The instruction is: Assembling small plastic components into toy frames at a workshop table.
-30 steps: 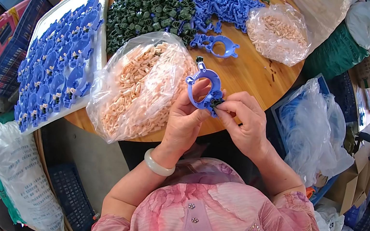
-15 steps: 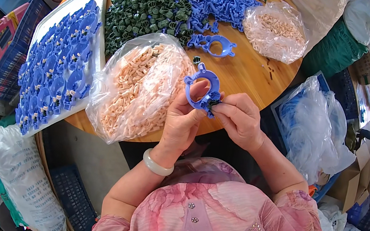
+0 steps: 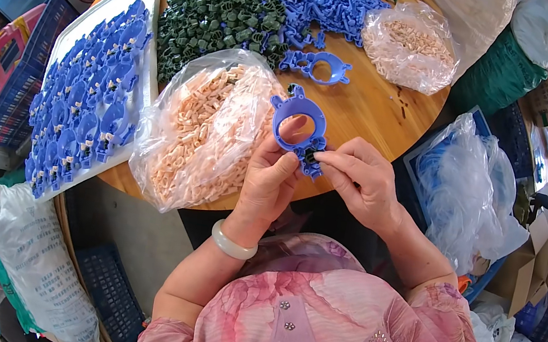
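Here, blue ring (image 3: 289,108), lettered sack (image 3: 45,263)

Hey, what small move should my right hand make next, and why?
Probably a gentle press on the green part with your right hand: its fingertips are at that part, your left hand holds the blue ring, and whether the part is seated isn't clear.

The left hand (image 3: 270,182), its forearm (image 3: 200,276) slanting from seven o'clock, grips thumb-up while the right hand (image 3: 367,188), at its three o'clock, pinches with fingertips (image 3: 326,158).
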Demonstrator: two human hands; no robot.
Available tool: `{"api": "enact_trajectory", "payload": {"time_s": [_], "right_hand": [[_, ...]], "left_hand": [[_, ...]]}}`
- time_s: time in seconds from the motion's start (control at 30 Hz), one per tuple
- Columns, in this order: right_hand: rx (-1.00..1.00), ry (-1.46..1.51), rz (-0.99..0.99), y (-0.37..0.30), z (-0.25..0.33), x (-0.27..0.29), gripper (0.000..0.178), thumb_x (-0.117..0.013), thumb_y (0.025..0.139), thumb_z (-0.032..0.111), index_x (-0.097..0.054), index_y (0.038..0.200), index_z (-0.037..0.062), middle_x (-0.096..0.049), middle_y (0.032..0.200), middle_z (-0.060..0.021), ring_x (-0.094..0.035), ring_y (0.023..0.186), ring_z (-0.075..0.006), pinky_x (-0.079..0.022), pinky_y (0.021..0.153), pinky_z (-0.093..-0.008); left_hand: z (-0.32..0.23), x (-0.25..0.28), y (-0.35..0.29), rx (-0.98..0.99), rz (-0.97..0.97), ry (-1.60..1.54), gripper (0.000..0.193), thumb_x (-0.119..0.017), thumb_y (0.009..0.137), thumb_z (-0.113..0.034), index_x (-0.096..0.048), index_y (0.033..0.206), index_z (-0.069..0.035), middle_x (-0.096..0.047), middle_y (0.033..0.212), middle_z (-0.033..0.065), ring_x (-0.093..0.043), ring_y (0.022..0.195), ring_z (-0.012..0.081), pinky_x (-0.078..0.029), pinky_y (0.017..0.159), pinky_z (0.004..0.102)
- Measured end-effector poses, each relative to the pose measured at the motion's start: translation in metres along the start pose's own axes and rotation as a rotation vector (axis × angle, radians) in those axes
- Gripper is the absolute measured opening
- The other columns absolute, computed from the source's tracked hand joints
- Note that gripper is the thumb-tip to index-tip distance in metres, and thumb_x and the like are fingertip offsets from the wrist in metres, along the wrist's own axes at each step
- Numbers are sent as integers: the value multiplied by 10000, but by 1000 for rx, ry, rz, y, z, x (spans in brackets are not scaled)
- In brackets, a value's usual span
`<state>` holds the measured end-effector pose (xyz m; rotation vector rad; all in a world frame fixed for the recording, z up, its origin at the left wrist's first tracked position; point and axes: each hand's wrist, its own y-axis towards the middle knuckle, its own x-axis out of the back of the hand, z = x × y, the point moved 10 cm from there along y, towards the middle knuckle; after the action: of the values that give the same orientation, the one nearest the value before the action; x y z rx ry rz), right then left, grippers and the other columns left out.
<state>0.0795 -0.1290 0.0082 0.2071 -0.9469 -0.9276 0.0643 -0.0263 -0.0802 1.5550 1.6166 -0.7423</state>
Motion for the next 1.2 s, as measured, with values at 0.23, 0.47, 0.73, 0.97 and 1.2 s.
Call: {"api": "enact_trajectory", "payload": {"time_s": [0.23, 0.47, 0.73, 0.97, 1.2], "right_hand": [[45, -152, 138, 10, 11, -11, 145, -648, 793, 151, -657, 934, 120, -566, 746, -34, -573, 674, -224, -425, 571, -332], [59, -238, 204, 19, 18, -16, 117, -654, 786, 79, -657, 898, 46, -579, 710, -88, -569, 624, -260, -422, 542, -336], [-129, 9, 282, 47, 16, -13, 114, -631, 822, 145, -675, 914, 95, -648, 828, -90, -632, 766, -260, -494, 646, -306], [359, -184, 434, 105, 78, -106, 63, -613, 787, 96, -618, 835, 54, -584, 810, -75, -596, 788, -264, -485, 669, -353], [475, -443, 669, 115, 72, -193, 119, -612, 678, 40, -593, 785, -10, -602, 891, -109, -605, 890, -288, -499, 790, -355]], "left_hand": [[-4, -1, -1, 15, 14, 17, 486, -553, 908, -116, -376, 1348, -11, -533, 1225, 120, -561, 1088, 214, -466, 905, 315], [9, 9, 2, 84, -36, -51, 448, -550, 920, -126, -413, 1340, -52, -573, 1129, 44, -566, 929, 89, -458, 693, 212], [9, 8, 2, 115, -8, -109, 431, -544, 919, -118, -425, 1331, -76, -570, 1115, 22, -561, 917, 77, -460, 654, 213], [-1, 8, 4, -109, 39, 22, 347, -566, 905, -135, -451, 1230, -102, -525, 1145, 26, -529, 1055, 145, -467, 836, 329], [5, 14, 3, -19, -28, -84, 360, -585, 895, -142, -447, 1225, -105, -512, 1201, 28, -523, 1092, 184, -450, 901, 403]]}}
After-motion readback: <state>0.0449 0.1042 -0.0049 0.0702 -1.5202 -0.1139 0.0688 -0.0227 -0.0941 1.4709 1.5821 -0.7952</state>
